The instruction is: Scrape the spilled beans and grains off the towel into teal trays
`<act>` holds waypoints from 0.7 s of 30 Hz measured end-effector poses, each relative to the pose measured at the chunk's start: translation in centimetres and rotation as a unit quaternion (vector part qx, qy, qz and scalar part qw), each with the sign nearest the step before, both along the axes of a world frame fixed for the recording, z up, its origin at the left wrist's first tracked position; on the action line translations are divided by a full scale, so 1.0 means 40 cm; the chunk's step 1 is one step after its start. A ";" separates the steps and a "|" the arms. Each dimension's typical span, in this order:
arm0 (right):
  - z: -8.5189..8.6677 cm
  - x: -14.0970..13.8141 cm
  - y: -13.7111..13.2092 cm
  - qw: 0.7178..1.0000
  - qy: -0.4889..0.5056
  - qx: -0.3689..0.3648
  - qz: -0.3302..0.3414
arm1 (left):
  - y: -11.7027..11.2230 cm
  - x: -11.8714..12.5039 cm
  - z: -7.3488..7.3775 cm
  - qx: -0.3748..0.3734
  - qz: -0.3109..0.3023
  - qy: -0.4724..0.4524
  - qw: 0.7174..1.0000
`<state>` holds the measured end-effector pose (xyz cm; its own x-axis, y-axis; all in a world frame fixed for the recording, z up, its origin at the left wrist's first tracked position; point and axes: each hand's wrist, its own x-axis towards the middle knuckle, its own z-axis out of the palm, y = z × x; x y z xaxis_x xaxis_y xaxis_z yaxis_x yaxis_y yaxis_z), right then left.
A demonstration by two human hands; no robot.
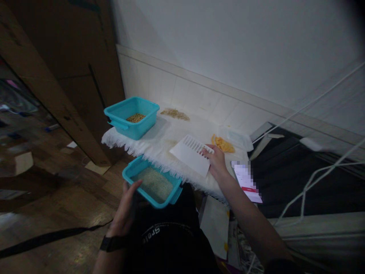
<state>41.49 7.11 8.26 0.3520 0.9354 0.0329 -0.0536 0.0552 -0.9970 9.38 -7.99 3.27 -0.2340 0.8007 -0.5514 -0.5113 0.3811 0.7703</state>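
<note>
My left hand (127, 205) grips the near-left side of a turquoise plastic tub (168, 201), thumb over its rim. Fine greyish granules (156, 184) cover the tub's bottom; it hangs just off the table's fringed front edge. In my right hand (218, 161) is a flat white slotted card (189, 158), pinched at its right end over the white cloth. A second turquoise tub (145, 129), with tan pellets (136, 117) inside, stands at the table's left end. Behind the card lies a small pile of tan grains (175, 113).
A crumpled yellow cloth (224, 144) and a clear plastic tray (236, 139) lie right of my right hand. A lit phone (247, 182) rests at the table's right edge. White cables (310, 179) cross the right side. Tall cardboard (82, 76) stands at left; a wall runs behind.
</note>
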 end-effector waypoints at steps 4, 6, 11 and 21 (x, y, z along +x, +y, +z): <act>0.003 -0.005 -0.007 1.000 -0.007 0.004 0.025 | -0.001 0.003 0.005 -0.001 0.007 0.001 1.000; 0.004 -0.006 -0.013 1.000 -0.005 0.005 0.015 | -0.001 0.005 0.003 -0.002 0.010 0.010 1.000; 0.002 -0.032 -0.059 0.999 -0.002 -0.004 0.032 | 0.001 0.010 0.005 -0.003 0.024 0.023 0.999; 0.023 -0.026 0.034 0.994 -0.049 0.096 0.003 | 0.005 0.006 0.008 -0.012 0.026 0.026 0.999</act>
